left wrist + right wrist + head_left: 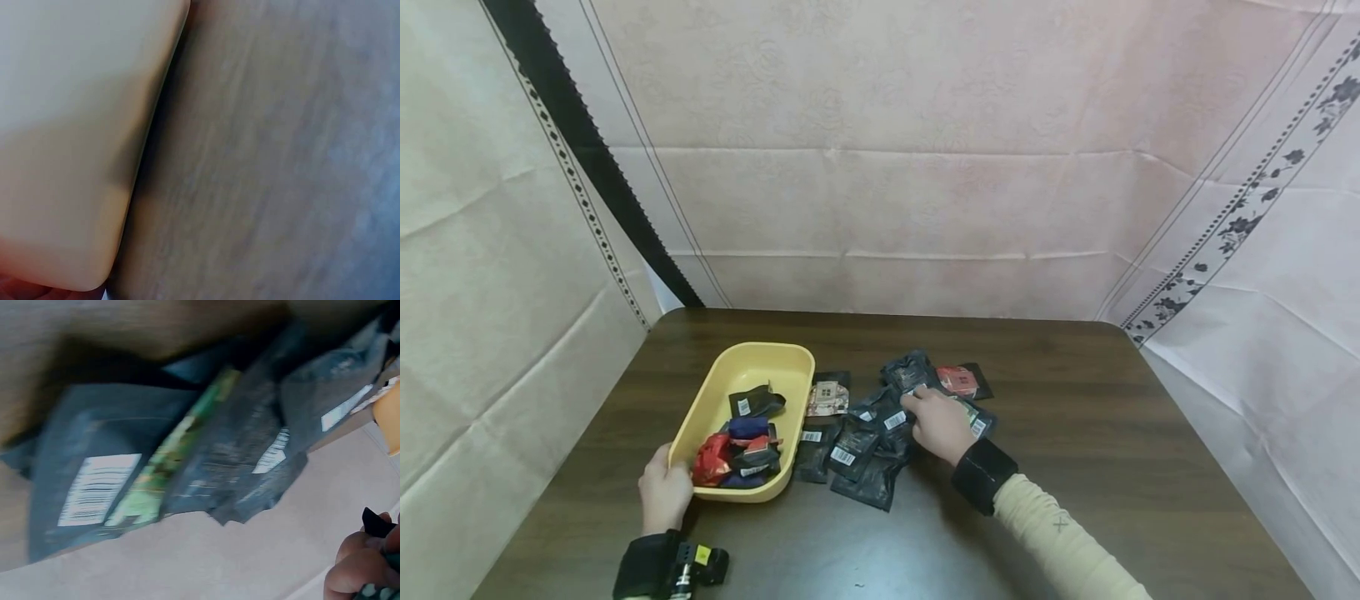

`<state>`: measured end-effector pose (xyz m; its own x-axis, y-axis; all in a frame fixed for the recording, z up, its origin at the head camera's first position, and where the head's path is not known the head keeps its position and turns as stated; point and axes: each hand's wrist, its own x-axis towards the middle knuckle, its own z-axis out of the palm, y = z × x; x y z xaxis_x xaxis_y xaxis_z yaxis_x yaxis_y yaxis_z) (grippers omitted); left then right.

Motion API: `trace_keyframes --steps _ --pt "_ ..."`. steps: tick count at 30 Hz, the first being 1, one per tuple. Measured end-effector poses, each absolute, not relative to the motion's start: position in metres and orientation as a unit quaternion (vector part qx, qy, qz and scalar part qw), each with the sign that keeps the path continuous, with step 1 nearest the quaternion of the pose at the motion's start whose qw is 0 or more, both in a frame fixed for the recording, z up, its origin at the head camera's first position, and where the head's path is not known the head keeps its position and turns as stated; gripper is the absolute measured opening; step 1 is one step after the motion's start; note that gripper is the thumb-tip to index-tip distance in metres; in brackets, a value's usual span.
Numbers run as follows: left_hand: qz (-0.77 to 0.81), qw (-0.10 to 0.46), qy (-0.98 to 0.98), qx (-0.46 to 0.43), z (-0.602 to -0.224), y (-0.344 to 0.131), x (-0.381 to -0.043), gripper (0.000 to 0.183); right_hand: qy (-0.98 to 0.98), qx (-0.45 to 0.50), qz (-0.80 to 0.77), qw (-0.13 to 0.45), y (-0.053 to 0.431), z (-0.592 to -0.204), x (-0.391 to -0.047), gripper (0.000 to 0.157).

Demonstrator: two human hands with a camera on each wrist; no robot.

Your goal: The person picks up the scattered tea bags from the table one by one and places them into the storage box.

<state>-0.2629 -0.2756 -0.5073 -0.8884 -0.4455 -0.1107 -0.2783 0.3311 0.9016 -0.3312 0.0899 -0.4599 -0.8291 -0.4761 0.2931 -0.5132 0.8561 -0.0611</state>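
Note:
My left hand (664, 487) grips the near left side of a yellow plastic bin (767, 360); the left wrist view shows the bin's outer wall (62, 156) close up. Red, blue and black packets (748, 454) lie inside the bin. Over a pile of black sachets (876, 442) is my right hand (943, 425). In the right wrist view, that hand's fingers (359, 569) pinch a dark packet (375, 592) with a green patterned part, largely cut off by the frame edge. Several black sachets with white barcode labels (100, 487) are beside it.
A black sachet with a red label (958, 381) lies at the pile's far right. Another with a pale printed front (829, 396) lies against the bin's right side. Everything rests on a dark wooden table (1075, 467), with pale cloth (887, 200) hanging behind.

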Motion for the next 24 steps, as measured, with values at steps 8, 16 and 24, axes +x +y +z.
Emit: trace_keyframes --steps 8,16,24 --pt "-0.532 0.082 -0.815 0.216 -0.507 -0.276 -0.264 0.047 -0.945 0.282 0.081 0.145 0.066 -0.454 -0.334 0.029" --pt "-0.532 0.086 -0.814 0.215 -0.506 -0.275 -0.267 0.045 -0.938 0.312 0.077 0.129 0.036 -0.447 -0.340 0.034" --pt "-0.529 0.076 -0.816 0.219 -0.506 -0.276 -0.264 0.047 -0.927 0.341 0.067 0.140 0.000 -0.443 -0.344 0.035"
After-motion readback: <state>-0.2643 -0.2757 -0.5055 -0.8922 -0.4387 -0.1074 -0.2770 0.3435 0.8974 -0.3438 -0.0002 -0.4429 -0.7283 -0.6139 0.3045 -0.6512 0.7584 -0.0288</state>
